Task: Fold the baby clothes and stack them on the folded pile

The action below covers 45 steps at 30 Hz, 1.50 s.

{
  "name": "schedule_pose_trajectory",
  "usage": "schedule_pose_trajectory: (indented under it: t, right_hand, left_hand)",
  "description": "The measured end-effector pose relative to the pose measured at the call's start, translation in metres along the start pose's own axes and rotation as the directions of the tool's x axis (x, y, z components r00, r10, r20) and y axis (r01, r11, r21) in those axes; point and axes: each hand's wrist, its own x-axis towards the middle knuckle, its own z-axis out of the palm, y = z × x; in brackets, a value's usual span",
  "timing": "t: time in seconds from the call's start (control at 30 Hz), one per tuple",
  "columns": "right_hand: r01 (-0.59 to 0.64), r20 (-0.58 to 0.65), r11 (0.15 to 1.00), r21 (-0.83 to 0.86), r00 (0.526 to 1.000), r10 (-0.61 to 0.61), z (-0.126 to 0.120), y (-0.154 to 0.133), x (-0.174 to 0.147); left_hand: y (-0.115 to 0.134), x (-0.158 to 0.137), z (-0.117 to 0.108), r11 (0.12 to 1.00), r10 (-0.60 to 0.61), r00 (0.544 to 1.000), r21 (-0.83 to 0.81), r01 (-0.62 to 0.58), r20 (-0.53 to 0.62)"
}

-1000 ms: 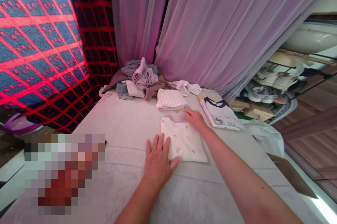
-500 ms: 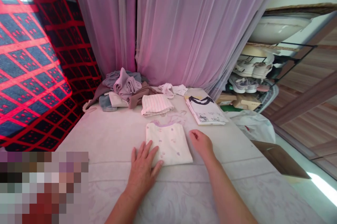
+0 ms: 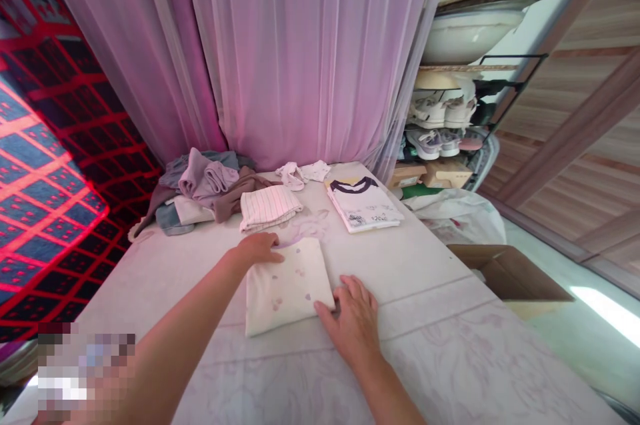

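A folded cream top (image 3: 287,285) with small purplish prints and a lilac neckline lies flat on the bed in front of me. At its upper left corner, my left hand (image 3: 257,250) has its fingers curled round the fabric beside the neckline, thumb on the front. My right hand (image 3: 356,318) rests at the lower right corner, fingers apart, its thumb touching the cloth and the other fingers just beyond the edge. Behind the top sits a folded striped garment (image 3: 273,207). A stack of folded shirts (image 3: 365,205), the uppermost with a dark neckline, lies farther right.
Rumpled clothes (image 3: 207,182) are heaped at the back left, with small pale pieces (image 3: 303,174) near the curtain (image 3: 295,58). To the right of the bed (image 3: 425,345) are a plastic bag (image 3: 455,215), an open cardboard box (image 3: 510,272) and a rack with shoes (image 3: 433,112).
My left hand has gone from the top's lower left edge up to its neckline corner. My right hand has come down to the lower right corner. The top sits slightly turned; the view has shifted right.
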Motion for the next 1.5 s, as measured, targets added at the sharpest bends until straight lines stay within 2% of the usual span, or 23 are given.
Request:
schedule_pose_trajectory:
  t: [0.2, 0.43, 0.5, 0.57, 0.63, 0.67, 0.7, 0.77, 0.93, 1.1, 1.23, 1.5]
  right_hand:
    - [0.036, -0.024, 0.998, 0.055, 0.999, -0.035, 0.006, 0.000, 0.009]
    - [0.097, -0.063, 0.994, 0.054, 0.994, -0.093, 0.017, -0.006, 0.023]
    - [0.119, -0.105, 0.992, 0.051, 0.988, -0.113, 0.022, -0.005, 0.023]
    - [0.150, -0.141, 0.988, 0.045, 0.980, -0.142, 0.025, -0.002, 0.021]
    - [0.197, -0.152, 0.980, 0.036, 0.970, -0.190, 0.028, 0.001, 0.020]
    - [0.214, -0.155, 0.976, 0.030, 0.966, -0.207, 0.029, 0.003, 0.020]
    - [0.229, -0.158, 0.973, 0.022, 0.962, -0.222, 0.029, 0.004, 0.020]
    - [0.240, -0.169, 0.971, 0.008, 0.957, -0.236, 0.030, 0.006, 0.021]
    - [0.249, -0.191, 0.969, 0.001, 0.951, -0.244, 0.032, 0.008, 0.022]
    - [0.303, -0.216, 0.953, 0.005, 0.931, -0.294, 0.035, 0.014, 0.024]
    - [0.313, -0.267, 0.948, 0.050, 0.919, -0.289, 0.034, 0.012, 0.025]
    - [0.343, -0.282, 0.930, 0.134, 0.912, -0.296, 0.026, 0.003, 0.026]
  left_hand:
    - [-0.016, -0.004, -0.001, 0.999, 0.020, 0.993, 0.038, -0.025, 0.116]
    - [-0.035, -0.028, -0.016, 0.989, -0.108, 0.966, 0.122, 0.081, 0.236]
    - [-0.030, -0.028, -0.019, 0.983, -0.136, 0.973, 0.147, 0.109, 0.185]
    - [-0.018, -0.022, -0.019, 0.983, -0.125, 0.989, 0.146, 0.112, 0.081]
    - [-0.004, -0.012, -0.016, 0.992, -0.045, 0.999, 0.118, 0.046, -0.013]
    - [0.003, -0.006, -0.013, 0.995, 0.026, 0.999, 0.102, -0.022, -0.038]
    - [0.008, -0.001, -0.010, 0.985, 0.148, 0.987, 0.097, -0.141, -0.061]
    - [0.016, 0.009, -0.005, 0.979, 0.190, 0.980, 0.089, -0.185, -0.055]
    - [0.018, 0.019, -0.007, 0.975, 0.202, 0.978, 0.106, -0.196, -0.051]
    - [0.019, 0.015, -0.016, 0.970, 0.220, 0.973, 0.125, -0.210, -0.069]
    - [0.019, 0.012, -0.021, 0.958, 0.262, 0.963, 0.139, -0.251, -0.068]
    - [0.014, 0.001, -0.028, 0.915, 0.391, 0.914, 0.157, -0.372, -0.111]
